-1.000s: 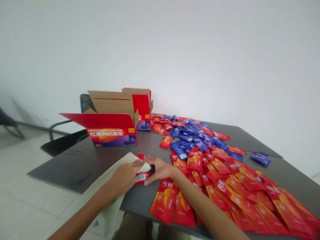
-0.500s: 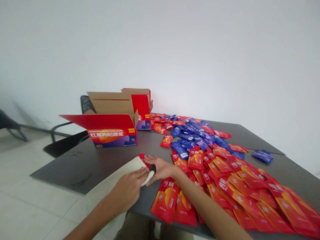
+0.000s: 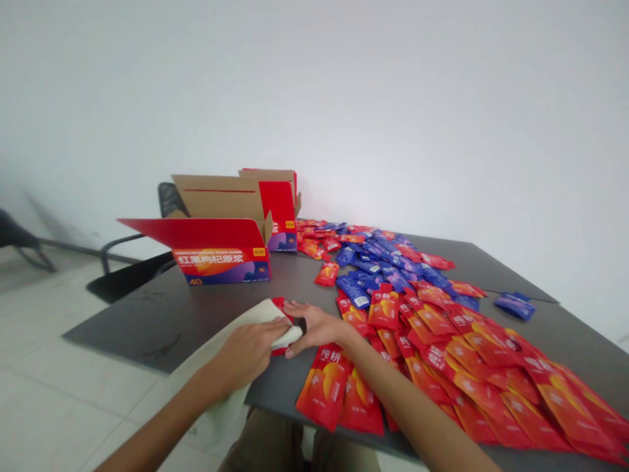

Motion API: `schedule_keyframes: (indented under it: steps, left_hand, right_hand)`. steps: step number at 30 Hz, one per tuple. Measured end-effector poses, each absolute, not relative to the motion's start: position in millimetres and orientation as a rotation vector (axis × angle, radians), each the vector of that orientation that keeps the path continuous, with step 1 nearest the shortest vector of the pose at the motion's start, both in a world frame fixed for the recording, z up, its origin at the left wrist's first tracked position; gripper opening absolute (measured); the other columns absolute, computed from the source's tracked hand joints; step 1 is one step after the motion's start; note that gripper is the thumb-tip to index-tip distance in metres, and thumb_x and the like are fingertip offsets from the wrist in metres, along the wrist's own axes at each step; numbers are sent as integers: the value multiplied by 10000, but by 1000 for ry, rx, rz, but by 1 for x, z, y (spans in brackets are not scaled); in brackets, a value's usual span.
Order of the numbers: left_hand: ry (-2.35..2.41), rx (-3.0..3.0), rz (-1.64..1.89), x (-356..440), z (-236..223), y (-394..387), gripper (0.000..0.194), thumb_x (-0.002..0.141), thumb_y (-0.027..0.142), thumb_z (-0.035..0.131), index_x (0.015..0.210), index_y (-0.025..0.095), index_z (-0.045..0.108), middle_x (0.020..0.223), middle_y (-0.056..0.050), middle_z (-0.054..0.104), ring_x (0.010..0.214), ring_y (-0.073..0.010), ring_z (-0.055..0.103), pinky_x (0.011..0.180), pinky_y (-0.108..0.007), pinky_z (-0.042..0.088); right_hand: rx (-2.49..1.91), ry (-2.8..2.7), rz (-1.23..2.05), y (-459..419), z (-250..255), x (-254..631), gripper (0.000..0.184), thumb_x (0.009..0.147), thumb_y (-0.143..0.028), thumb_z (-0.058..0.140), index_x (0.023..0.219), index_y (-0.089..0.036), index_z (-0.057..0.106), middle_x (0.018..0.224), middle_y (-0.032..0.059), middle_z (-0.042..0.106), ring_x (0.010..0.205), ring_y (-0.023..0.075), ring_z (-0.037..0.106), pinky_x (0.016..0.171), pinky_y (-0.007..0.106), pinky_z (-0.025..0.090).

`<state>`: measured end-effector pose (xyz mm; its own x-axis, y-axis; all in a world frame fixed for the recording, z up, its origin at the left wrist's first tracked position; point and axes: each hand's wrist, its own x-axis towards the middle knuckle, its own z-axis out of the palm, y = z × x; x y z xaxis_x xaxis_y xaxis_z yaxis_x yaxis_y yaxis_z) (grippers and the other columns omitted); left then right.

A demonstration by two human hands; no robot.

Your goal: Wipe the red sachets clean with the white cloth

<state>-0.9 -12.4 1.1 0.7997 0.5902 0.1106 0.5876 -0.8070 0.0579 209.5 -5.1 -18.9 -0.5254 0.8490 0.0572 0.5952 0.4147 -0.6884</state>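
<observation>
My left hand (image 3: 248,353) presses a cream cloth (image 3: 223,393) over a red sachet (image 3: 278,303), and the cloth covers most of that sachet. Only its red edges show above and below the cloth. My right hand (image 3: 312,328) comes in from the right, with its spread fingers and thumb against the sachet and the cloth's folded end. Just beyond this hand lie the near red sachets (image 3: 324,387) of a large spread. The cloth trails off the table's near edge, over my lap.
The dark grey table (image 3: 147,328) holds an open red-and-kraft carton (image 3: 221,265) with a second carton (image 3: 278,216) behind it. Mixed red and blue sachets (image 3: 393,275) cover the right side, with a few blue sachets (image 3: 515,307) apart. A black chair (image 3: 170,200) stands behind.
The cloth now wraps over the red sachet, hiding the barcode seen a second ago. My hands have drawn slightly closer together around it. The cartons and sachet spread sit slightly higher in view.
</observation>
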Motion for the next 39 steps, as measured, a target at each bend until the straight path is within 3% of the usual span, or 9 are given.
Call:
schedule_keyframes:
  steps: [4,7,11,16,22,27,32,36,39]
  left_hand:
    - [1230,2900,210,-2,5,4,501,824,38,361,1281,96,560,1279,-161,609,1115,-262,621,970,-401,472]
    - [1030,2941,248,0,-3,-7,586,759,9,401,1321,115,525,1368,-129,542,1260,-234,512,1056,-366,409]
    - [918,2962,248,-2,-7,-14,606,753,-4,395,1333,122,515,1384,-114,528,1294,-213,477,1093,-359,370]
    - [1182,2897,220,-3,5,2,481,835,47,378,1276,105,560,1300,-161,593,1135,-259,610,984,-400,467]
    - [894,2952,193,-4,-1,-14,626,748,2,389,1349,138,499,1401,-91,512,1307,-189,461,1103,-334,353]
    - [1252,2880,211,-2,1,-3,525,809,32,357,1294,100,547,1303,-155,592,1151,-262,600,985,-413,467]
    - [882,2969,224,-1,-5,-12,640,730,-1,407,1351,128,495,1406,-109,505,1315,-205,451,1106,-352,352]
    - [1207,2898,232,-4,1,0,522,808,24,372,1285,127,559,1282,-143,611,1137,-251,609,990,-402,463]
    - [1216,2888,213,-2,0,-2,530,795,14,374,1282,115,559,1304,-151,592,1157,-245,599,1001,-388,456]
  right_hand:
    - [-1173,-2270,863,-6,-18,210,983,518,-539,826,1387,-282,447,1514,79,363,1430,299,269,1181,451,173]
    - [-1200,-2285,869,-4,-21,211,1046,503,-561,822,1413,-251,409,1533,99,315,1437,302,247,1186,443,157]
    - [-1271,-2282,876,-4,-21,210,1160,477,-574,824,1447,-163,340,1532,166,281,1435,326,239,1183,457,157]
    - [-1165,-2251,875,-7,-17,210,962,510,-545,824,1366,-266,483,1488,68,412,1427,294,278,1182,425,185]
    - [-1263,-2253,886,-4,-22,211,1142,463,-547,841,1438,-199,360,1534,147,288,1435,317,247,1181,460,155]
    - [-1172,-2265,879,-6,-18,210,959,522,-553,816,1373,-269,474,1508,71,376,1433,296,261,1184,423,173]
    - [-1249,-2262,916,-5,-20,210,1131,467,-542,841,1438,-218,361,1537,126,291,1438,319,236,1185,463,137]
    - [-1163,-2259,855,-5,-21,211,996,513,-533,828,1390,-257,448,1494,82,400,1427,297,277,1181,436,176]
    - [-1164,-2270,876,-4,-21,211,1008,510,-540,826,1398,-265,434,1507,81,376,1433,286,265,1183,423,176]
